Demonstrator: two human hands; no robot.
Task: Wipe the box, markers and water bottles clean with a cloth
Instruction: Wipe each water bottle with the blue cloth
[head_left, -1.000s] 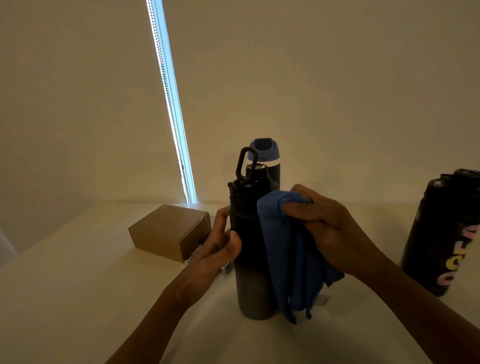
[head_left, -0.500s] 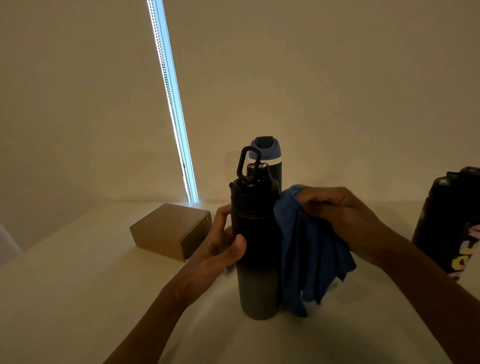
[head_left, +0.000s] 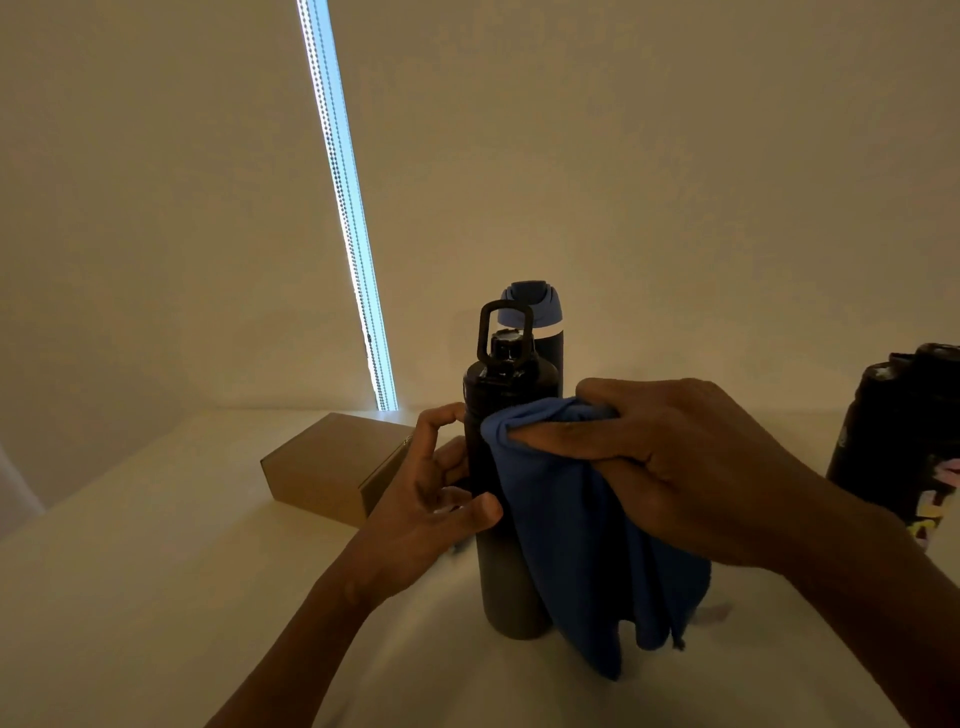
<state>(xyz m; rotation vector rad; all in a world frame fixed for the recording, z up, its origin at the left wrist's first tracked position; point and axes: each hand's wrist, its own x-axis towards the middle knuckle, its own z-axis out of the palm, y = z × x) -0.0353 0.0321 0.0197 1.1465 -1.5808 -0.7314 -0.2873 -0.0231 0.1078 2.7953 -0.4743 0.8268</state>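
- My left hand grips the tall dark metal bottle with a loop-handled cap, standing upright on the pale table.
- My right hand is clenched on the soft blue cloth, pressed to that bottle's shoulder.
- Risk: pushing too hard up high could tip the bottle into its neighbour.
- I count three bottles: this one, a blue-lidded bottle just behind it, and a black printed bottle well to its right.
- One brown cardboard box sits to its left; I can make out no markers.
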